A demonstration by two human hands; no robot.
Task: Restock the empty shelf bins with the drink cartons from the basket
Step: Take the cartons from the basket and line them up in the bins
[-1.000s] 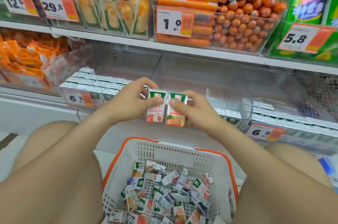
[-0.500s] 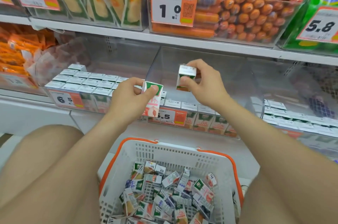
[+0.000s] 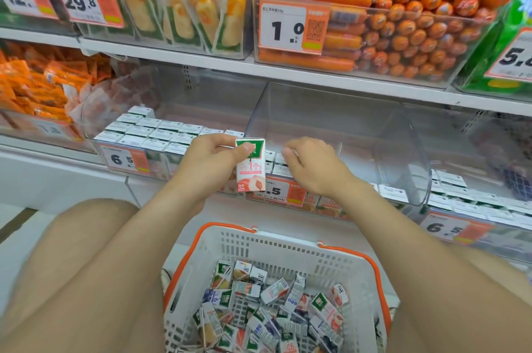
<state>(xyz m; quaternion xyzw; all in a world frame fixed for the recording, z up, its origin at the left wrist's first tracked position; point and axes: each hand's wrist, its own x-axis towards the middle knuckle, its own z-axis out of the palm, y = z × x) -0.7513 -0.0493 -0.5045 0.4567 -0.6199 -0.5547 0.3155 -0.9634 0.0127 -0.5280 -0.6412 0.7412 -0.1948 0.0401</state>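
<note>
Centre of frame: grips a pink-and-white drink carton (image 3: 250, 171) upright in the left hand (image 3: 211, 164), thumb across its green top, just in front of the clear middle bin (image 3: 331, 110). Just to the right, holds the right hand (image 3: 315, 167) low over the bin's front carton rows (image 3: 276, 163), fingers curled; cannot tell whether gripping anything. Bottom centre: white basket (image 3: 288, 247) with orange rim, heaped with loose cartons (image 3: 273, 292).
</note>
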